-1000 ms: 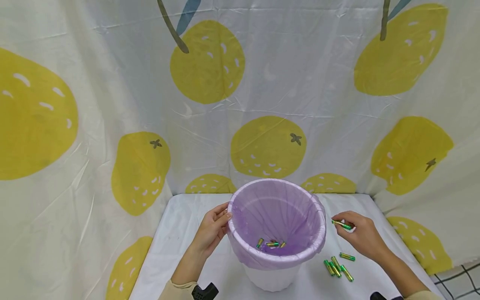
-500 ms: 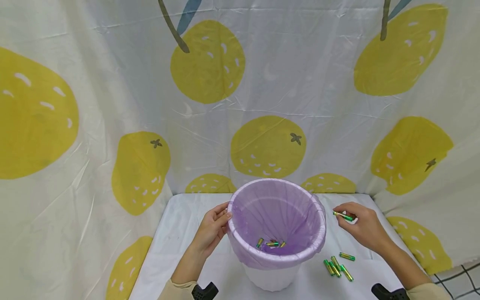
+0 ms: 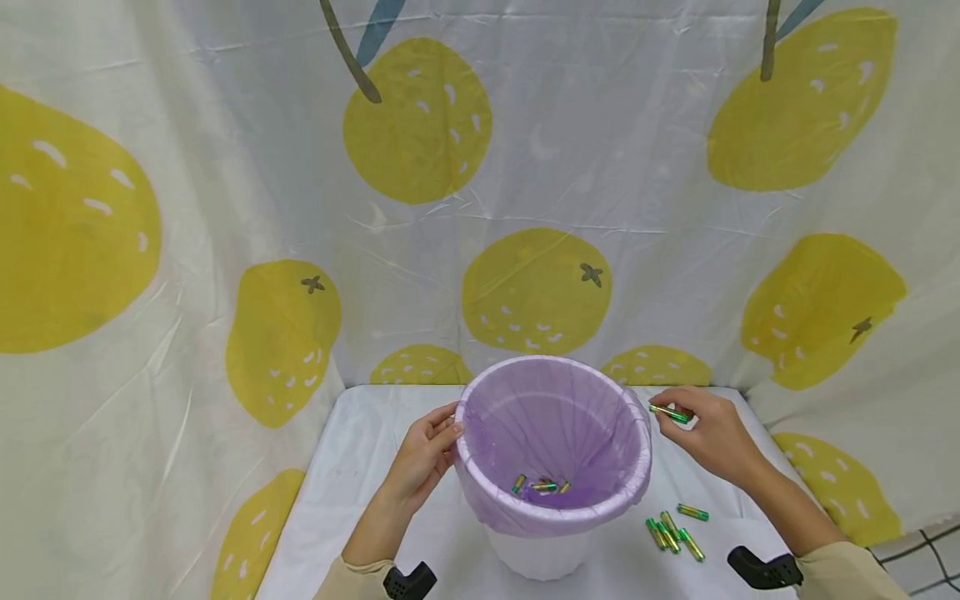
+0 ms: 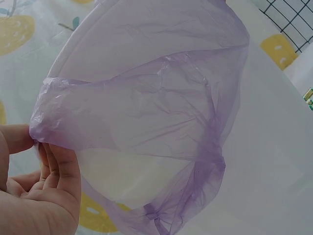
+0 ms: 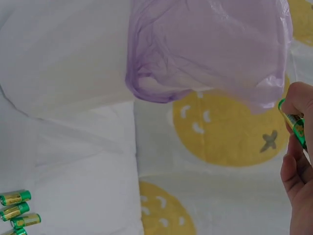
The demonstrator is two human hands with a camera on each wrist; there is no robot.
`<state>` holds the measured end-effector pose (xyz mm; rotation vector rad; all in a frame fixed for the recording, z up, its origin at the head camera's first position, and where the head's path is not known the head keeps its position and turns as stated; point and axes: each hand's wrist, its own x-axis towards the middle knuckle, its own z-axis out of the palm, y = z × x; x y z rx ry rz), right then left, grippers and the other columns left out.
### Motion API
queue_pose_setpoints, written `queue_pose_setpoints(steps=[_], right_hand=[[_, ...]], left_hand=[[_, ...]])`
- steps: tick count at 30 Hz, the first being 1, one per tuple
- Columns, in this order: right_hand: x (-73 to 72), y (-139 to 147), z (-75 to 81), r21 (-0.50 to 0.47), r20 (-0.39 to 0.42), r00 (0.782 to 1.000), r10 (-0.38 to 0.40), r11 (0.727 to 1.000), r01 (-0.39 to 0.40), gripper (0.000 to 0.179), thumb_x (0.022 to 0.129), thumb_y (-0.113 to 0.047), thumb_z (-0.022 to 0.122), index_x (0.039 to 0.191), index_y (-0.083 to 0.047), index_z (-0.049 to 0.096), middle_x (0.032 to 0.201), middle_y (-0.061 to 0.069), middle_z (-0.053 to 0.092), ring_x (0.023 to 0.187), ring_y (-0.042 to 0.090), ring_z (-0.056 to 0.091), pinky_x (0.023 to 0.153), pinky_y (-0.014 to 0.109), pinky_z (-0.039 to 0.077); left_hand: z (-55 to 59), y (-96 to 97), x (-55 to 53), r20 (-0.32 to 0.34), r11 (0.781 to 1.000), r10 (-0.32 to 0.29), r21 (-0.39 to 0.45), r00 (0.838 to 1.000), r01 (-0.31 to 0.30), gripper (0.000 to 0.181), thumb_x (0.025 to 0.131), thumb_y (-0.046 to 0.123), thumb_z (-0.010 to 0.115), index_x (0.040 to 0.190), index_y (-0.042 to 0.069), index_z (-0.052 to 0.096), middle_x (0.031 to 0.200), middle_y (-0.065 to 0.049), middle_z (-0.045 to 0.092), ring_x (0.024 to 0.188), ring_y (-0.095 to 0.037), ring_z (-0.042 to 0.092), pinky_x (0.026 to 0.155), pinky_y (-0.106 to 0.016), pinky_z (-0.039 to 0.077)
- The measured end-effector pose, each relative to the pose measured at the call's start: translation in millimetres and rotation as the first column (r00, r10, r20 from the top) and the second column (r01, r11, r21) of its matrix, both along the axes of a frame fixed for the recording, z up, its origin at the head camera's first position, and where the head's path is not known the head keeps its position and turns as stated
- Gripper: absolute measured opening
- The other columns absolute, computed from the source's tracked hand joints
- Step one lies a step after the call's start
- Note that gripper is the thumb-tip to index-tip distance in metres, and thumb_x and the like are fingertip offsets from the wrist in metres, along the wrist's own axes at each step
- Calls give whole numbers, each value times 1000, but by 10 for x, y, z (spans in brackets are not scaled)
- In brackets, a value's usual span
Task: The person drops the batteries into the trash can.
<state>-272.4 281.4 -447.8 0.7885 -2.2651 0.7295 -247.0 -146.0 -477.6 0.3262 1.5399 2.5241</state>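
A white bin (image 3: 542, 554) lined with a purple plastic bag (image 3: 555, 521) stands upright on the white-covered table. My left hand (image 3: 422, 458) pinches its left rim, thumb on the folded bag and fingers below, as the left wrist view (image 4: 44, 186) also shows. In my right hand (image 3: 712, 429) a green-and-gold battery (image 3: 669, 413) is pinched between thumb and fingers, just right of the bin's rim and raised above the table. Several batteries (image 3: 544, 487) lie at the bottom of the bag. More loose batteries (image 3: 670, 533) lie on the table at the bin's right.
The white table (image 3: 390, 417) runs back to a hanging curtain (image 3: 660, 275) printed with yellow fruit. A black device (image 3: 765, 570) is strapped at the right wrist, another (image 3: 409, 582) at the left. White tiles with dark lines (image 3: 933, 558) show at the lower right.
My right hand has risen and moved slightly left toward the bin's rim with the battery. My left hand stays on the rim; the loose batteries have not moved.
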Motion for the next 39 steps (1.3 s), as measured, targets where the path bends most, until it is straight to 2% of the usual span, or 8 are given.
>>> queue_pose_setpoints(steps=[12,25,31,39], right_hand=[[-88,-281,145,19,0,997,83,996,-83,27,76,6,80,98,-9,77,97,-5,71,79,10,61,70,13,47],[-272,-685,291,35,6,976,216,976,-216,24,78,7,77,98,-7,77,95,-4,72,83,15,68,74,19,55],[-345,-856,309,44,3,963,270,962,-270,23,80,5,77,98,-9,76,96,-3,72,81,13,67,69,25,57],[-409,-1050,349,70,9,954,299,952,-299,23,82,1,77,100,-13,76,95,-5,71,78,9,63,64,30,55]], left_hand=[[21,15,16,5,1000,-11,3,1000,11,53,103,-2,55,150,-15,33,105,-8,63,87,-13,64,74,-23,56],[29,2,1,-1,1000,0,1,1000,0,53,103,-2,56,150,-15,34,101,-6,63,86,-12,64,73,-23,56],[23,2,2,2,1000,-11,5,1000,11,53,103,-3,55,150,-16,34,100,-6,63,86,-12,64,73,-23,56],[22,2,-2,-14,1000,-17,8,1000,17,52,103,-3,55,149,-17,33,100,-6,63,86,-12,64,72,-23,56]])
